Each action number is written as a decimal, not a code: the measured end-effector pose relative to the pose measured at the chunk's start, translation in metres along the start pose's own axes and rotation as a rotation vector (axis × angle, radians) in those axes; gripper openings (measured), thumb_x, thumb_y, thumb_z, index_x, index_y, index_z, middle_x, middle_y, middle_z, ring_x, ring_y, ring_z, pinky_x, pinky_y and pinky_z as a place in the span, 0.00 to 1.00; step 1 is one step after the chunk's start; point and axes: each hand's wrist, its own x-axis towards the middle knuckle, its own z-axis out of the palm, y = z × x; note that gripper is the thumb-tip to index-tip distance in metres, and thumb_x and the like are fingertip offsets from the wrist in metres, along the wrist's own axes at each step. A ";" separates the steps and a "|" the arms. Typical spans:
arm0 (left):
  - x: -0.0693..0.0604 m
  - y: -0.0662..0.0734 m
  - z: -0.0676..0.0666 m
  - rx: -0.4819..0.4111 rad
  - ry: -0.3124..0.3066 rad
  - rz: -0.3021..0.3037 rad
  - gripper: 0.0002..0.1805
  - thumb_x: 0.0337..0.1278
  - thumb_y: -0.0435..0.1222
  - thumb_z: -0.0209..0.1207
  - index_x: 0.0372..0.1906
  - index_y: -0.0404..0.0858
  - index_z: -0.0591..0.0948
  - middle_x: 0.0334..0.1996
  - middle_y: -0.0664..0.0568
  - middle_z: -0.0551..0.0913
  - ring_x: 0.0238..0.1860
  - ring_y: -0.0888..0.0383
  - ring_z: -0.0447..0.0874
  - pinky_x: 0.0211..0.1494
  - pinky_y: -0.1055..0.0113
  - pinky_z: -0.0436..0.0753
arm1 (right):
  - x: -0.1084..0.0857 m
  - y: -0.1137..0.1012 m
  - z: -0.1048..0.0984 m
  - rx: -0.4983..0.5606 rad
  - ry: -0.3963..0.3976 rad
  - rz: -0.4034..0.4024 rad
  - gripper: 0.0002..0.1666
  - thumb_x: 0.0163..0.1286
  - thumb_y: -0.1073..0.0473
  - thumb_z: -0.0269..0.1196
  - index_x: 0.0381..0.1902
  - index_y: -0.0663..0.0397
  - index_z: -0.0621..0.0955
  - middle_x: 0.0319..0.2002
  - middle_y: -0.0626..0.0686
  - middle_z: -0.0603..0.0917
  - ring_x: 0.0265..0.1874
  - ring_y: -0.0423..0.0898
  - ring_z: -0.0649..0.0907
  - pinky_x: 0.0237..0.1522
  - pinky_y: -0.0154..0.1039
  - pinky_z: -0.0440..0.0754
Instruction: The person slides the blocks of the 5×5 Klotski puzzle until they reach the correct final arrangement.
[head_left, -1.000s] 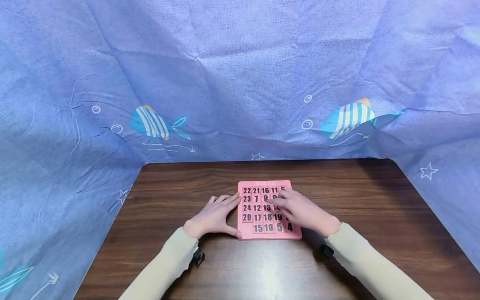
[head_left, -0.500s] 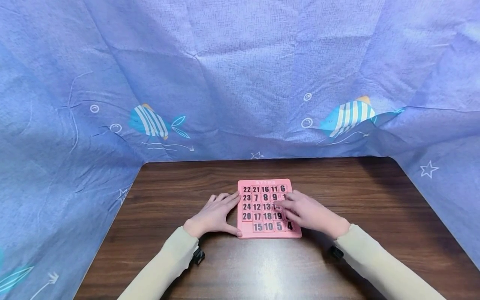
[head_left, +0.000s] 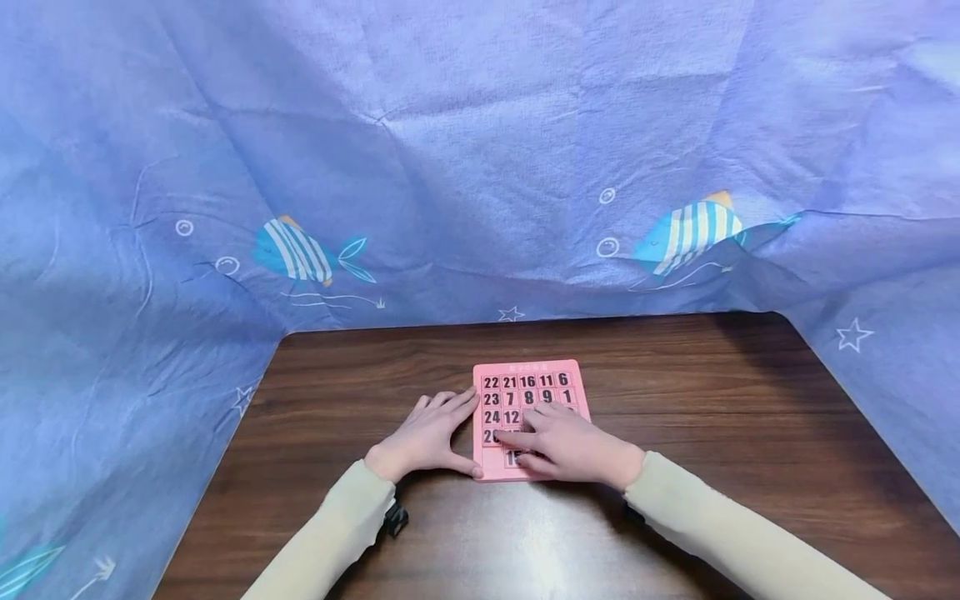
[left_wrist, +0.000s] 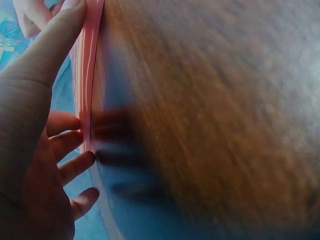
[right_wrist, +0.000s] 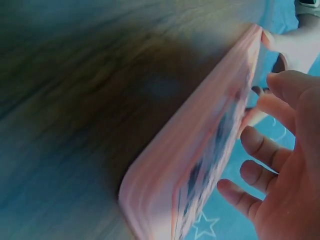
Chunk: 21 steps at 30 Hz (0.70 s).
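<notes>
A pink sliding number puzzle [head_left: 567, 382] lies flat on the table, its tiles bearing black numbers. My left hand [head_left: 427, 435] rests at its left side, fingertips against the edge and thumb [left_wrist: 52, 42] on the near left corner. Over the lower middle of the puzzle spreads my right hand [head_left: 573, 443], its index fingertip at the tile numbered 20 [head_left: 489, 436]. That hand hides several tiles. A bare slot [head_left: 492, 458] shows below the 20. In the right wrist view, the right hand's fingers [right_wrist: 262, 150] are loosely bent above the tiles.
The puzzle is on a dark wooden table [head_left: 360, 367]. A blue cloth [head_left: 480, 167] printed with fish hangs behind it and at both sides. Each wrist wears a black device, the left one [head_left: 395, 520] beside the sleeve.
My right hand has moved left across the puzzle, from the tiles at the right to the 20 at the left. The left hand stays at the edge. No tile has visibly shifted.
</notes>
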 end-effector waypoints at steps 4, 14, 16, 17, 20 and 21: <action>0.000 -0.001 0.001 0.008 0.006 0.002 0.66 0.43 0.73 0.70 0.83 0.42 0.61 0.83 0.50 0.58 0.77 0.48 0.60 0.74 0.42 0.62 | 0.008 -0.004 0.003 -0.026 -0.019 0.013 0.26 0.75 0.45 0.62 0.69 0.38 0.82 0.43 0.49 0.80 0.45 0.48 0.78 0.51 0.49 0.78; -0.003 0.001 0.000 0.028 0.017 0.014 0.65 0.42 0.71 0.71 0.82 0.40 0.63 0.82 0.49 0.59 0.76 0.46 0.61 0.71 0.44 0.64 | 0.000 -0.018 0.006 -0.095 0.017 -0.076 0.26 0.74 0.43 0.64 0.67 0.38 0.83 0.38 0.45 0.77 0.40 0.45 0.77 0.50 0.48 0.79; -0.003 0.001 0.000 0.026 0.019 0.014 0.65 0.42 0.71 0.71 0.82 0.40 0.63 0.82 0.48 0.59 0.76 0.45 0.61 0.71 0.43 0.64 | -0.002 -0.020 0.006 -0.097 0.022 -0.097 0.26 0.74 0.44 0.64 0.67 0.39 0.83 0.38 0.45 0.76 0.40 0.45 0.76 0.50 0.48 0.79; -0.003 0.001 0.000 0.025 0.023 0.015 0.65 0.42 0.71 0.71 0.82 0.40 0.63 0.82 0.48 0.60 0.76 0.45 0.61 0.71 0.43 0.64 | -0.003 -0.021 0.006 -0.100 0.026 -0.104 0.26 0.73 0.44 0.64 0.66 0.40 0.83 0.39 0.45 0.76 0.41 0.45 0.76 0.51 0.48 0.78; -0.002 0.001 0.001 0.026 0.026 0.018 0.65 0.42 0.71 0.71 0.82 0.41 0.63 0.82 0.48 0.60 0.76 0.45 0.61 0.70 0.43 0.65 | -0.001 -0.019 0.006 -0.093 0.035 -0.109 0.25 0.73 0.44 0.64 0.65 0.41 0.84 0.44 0.46 0.78 0.46 0.46 0.77 0.56 0.50 0.78; -0.002 0.001 0.001 0.025 0.026 0.019 0.65 0.42 0.71 0.71 0.82 0.41 0.63 0.82 0.49 0.60 0.76 0.45 0.61 0.70 0.44 0.65 | 0.001 -0.018 0.006 -0.088 0.033 -0.101 0.25 0.73 0.44 0.64 0.65 0.42 0.83 0.48 0.48 0.80 0.49 0.48 0.77 0.58 0.52 0.78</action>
